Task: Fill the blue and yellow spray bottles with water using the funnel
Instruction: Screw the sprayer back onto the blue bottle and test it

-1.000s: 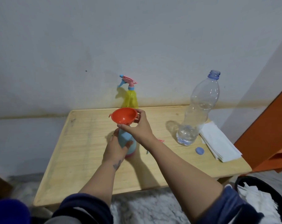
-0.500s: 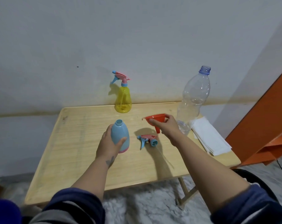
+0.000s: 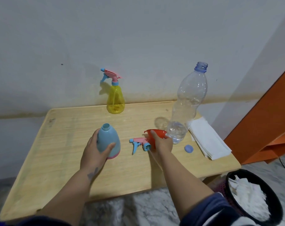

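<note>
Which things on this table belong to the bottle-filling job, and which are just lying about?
Job:
blue spray bottle, open-necked, held by left hand
red funnel, held by right hand
yellow spray bottle, sprayer on
clear water bottle, uncapped
loose spray head

Lying about:
blue cap
white paper stack
black bin beside the table

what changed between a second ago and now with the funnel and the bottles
The right hand lifted the orange plastic funnel off the neck of the light blue spray bottle and carried it right and down to the wooden table, beside the loose pink and blue spray head. It still grips the funnel. The left hand still holds the blue bottle. The yellow spray bottle and the clear plastic water bottle stayed put.
</note>
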The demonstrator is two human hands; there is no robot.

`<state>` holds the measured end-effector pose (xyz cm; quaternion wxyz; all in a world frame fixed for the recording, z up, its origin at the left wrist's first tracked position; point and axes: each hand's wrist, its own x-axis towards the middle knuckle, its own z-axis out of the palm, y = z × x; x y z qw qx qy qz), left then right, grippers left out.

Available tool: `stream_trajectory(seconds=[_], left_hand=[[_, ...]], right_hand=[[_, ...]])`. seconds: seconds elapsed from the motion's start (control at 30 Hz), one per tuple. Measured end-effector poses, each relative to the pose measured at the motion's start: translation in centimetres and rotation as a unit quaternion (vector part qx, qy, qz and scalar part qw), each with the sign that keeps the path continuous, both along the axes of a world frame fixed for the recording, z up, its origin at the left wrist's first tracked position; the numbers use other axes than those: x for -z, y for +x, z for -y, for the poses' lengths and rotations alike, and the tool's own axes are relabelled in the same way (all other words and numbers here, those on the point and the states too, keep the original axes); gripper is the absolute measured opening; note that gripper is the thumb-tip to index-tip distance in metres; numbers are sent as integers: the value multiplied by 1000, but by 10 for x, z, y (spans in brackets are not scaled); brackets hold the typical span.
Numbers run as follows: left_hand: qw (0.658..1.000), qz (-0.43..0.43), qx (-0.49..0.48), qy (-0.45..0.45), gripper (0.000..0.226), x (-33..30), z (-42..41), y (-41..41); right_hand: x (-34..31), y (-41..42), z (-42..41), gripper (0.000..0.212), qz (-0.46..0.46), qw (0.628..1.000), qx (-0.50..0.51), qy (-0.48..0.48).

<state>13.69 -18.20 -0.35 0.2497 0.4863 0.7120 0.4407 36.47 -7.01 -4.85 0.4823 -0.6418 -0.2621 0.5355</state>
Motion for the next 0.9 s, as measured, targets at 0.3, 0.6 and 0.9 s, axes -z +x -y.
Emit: stream_trajectory(seconds=[0.3,0.6,0.9], left_hand=[[1000,-1,4,-1,73,-1,1,0],[1000,-5,3,-10,72,0,-1,-1],[1000,-13,4,-9,71,-4,0,-1]], right_hand=[[-56,-8,34,63,197,979,-30,-35],[-60,-21,42,38,424,863,-274,-22],[-74,-45,34,30,300,923,-239,-21]])
